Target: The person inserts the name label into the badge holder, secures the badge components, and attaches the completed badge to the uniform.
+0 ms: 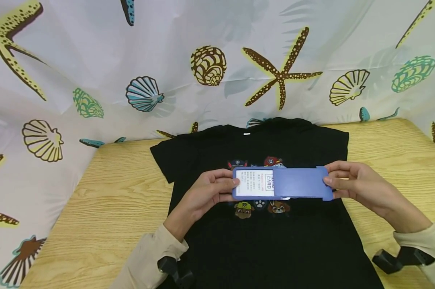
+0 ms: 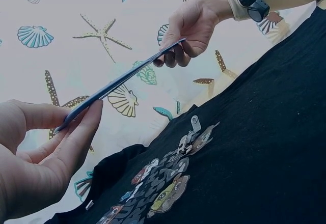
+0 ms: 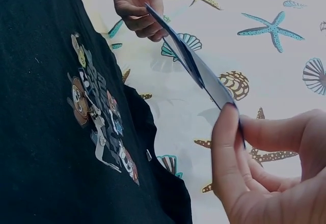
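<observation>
A blue card holder (image 1: 299,183) is held level over the black T-shirt (image 1: 268,249), its long side running left to right. A white card (image 1: 255,183) with printed text, including the word CARD, shows at its left part. My left hand (image 1: 206,188) pinches the left end between thumb and fingers. At the other end, my right hand (image 1: 365,188) pinches the wider blue edge. Both wrist views show the holder (image 2: 117,85) nearly edge-on, raised above the shirt, with two thin layers spreading apart in the right wrist view.
The T-shirt lies spread on a wooden table (image 1: 94,208), cartoon dog prints (image 1: 243,210) on its chest and the collar toward the back. Behind the table hangs a white cloth (image 1: 174,36) with shells and starfish. Dark devices (image 1: 401,259) are strapped at both wrists.
</observation>
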A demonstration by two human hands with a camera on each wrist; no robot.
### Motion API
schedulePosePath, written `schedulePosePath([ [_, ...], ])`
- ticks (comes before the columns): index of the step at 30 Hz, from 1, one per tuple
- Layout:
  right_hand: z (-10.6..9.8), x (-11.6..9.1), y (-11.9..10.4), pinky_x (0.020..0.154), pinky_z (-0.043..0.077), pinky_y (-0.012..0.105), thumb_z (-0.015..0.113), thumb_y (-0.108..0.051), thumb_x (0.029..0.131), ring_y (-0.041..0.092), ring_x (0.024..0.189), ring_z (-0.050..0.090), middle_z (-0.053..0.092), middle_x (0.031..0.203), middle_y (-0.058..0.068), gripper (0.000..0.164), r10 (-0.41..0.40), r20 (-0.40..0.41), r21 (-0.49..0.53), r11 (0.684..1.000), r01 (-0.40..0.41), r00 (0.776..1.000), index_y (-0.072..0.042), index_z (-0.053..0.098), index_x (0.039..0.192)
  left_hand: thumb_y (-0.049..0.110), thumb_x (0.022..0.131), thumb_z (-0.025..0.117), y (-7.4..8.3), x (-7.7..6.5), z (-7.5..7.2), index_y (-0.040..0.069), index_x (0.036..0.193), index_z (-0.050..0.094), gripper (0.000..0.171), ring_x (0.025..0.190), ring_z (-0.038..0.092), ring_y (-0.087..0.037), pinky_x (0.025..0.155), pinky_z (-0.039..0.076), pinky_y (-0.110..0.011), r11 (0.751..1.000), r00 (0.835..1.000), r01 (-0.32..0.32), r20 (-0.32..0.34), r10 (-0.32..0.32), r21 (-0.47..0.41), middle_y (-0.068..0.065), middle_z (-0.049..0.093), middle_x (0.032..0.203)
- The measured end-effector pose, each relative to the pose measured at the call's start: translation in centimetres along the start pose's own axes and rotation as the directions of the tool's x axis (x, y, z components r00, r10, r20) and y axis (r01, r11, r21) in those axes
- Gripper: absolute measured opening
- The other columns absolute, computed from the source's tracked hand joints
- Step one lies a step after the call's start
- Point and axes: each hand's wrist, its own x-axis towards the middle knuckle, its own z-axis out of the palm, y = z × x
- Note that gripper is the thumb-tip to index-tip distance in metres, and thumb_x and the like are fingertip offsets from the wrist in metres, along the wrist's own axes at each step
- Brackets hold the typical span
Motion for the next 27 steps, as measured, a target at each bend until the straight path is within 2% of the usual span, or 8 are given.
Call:
schedulePosePath([
  [6,0.13,-0.06,0.07,0.066,0.057,0.026,0.059,0.000,0.094,0.013,0.072,0.063,0.066,0.082,0.001,0.013,-0.027,-0.021,0.047,0.998,0.028,0.999,-0.010,0.066,0.097,0.001,0.094,0.058,0.02,-0.07,0.01,-0.010,0.119,0.052,0.028,0.089,0.066,-0.021,0.081,0.057,-0.037,1.000,1.000,0.001,0.013,0.000,-0.007,-0.015,0.065,0.107],
  [13,0.47,-0.13,0.27,0.065,0.057,0.026,0.060,0.001,0.094,0.011,0.072,0.062,0.068,0.081,0.001,0.015,-0.045,-0.028,0.075,0.996,0.047,0.999,-0.011,0.068,0.097,0.001,0.094,0.057,0.03,-0.12,0.10,-0.009,0.117,0.052,0.025,0.089,0.066,-0.020,0.080,0.057,-0.035,1.000,1.000,-0.005,0.017,0.005,-0.006,-0.014,0.065,0.105],
  [27,0.97,-0.05,0.37,0.066,0.058,0.026,0.061,0.000,0.093,0.011,0.071,0.062,0.068,0.081,0.001,0.013,-0.030,-0.042,0.069,0.997,0.033,0.999,-0.010,0.067,0.097,0.000,0.094,0.058,-0.18,0.00,0.24,-0.006,0.111,0.054,0.019,0.087,0.067,-0.020,0.079,0.058,-0.035,1.000,1.000,0.007,0.010,-0.007,-0.010,-0.013,0.067,0.102],
])
